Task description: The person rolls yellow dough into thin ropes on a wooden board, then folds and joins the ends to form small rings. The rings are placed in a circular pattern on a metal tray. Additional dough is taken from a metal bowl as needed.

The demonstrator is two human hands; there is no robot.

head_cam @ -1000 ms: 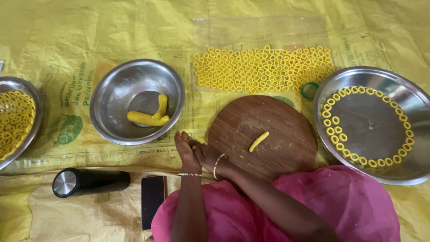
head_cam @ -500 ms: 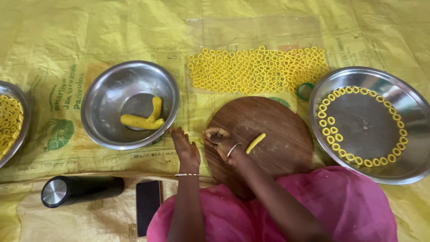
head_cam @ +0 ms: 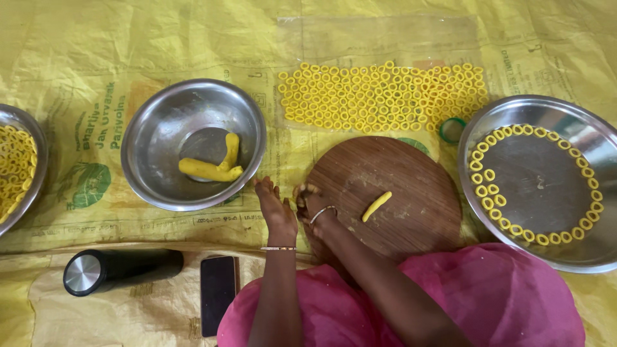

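- Yellow printed sacking [head_cam: 160,38] covers the whole floor, and everything lies on it, placed here by the round wooden board [head_cam: 385,193] at the middle.
- On the board, a little right of its middle, lies a short roll of yellow dough [head_cam: 376,206], free of both hands.
- At the board's left edge the right hand [head_cam: 312,202] rests with its fingers curled close together; whether a bit of dough sits between them I cannot tell.
- Just left of the board, on the sacking, the left hand [head_cam: 276,205] lies palm down with fingers loosely spread, holding nothing; the two hands are just beside each other.
- Beyond the board, a clear plastic sheet [head_cam: 379,45] carries rows of small yellow dough rings [head_cam: 382,96].
- A small green ring [head_cam: 452,130] lies at the board's upper right.
- Right of the board, a wide steel plate [head_cam: 546,186] has dough rings set round its rim.
- Left of the board, a steel bowl [head_cam: 193,144] holds two dough rolls [head_cam: 212,166].
- Far left, another steel dish [head_cam: 38,148] holds more rings.
- Lower left of the board lie a black flask [head_cam: 122,270] and a dark phone [head_cam: 218,295].
- Below the board, pink cloth [head_cam: 501,295] covers the person's lap.
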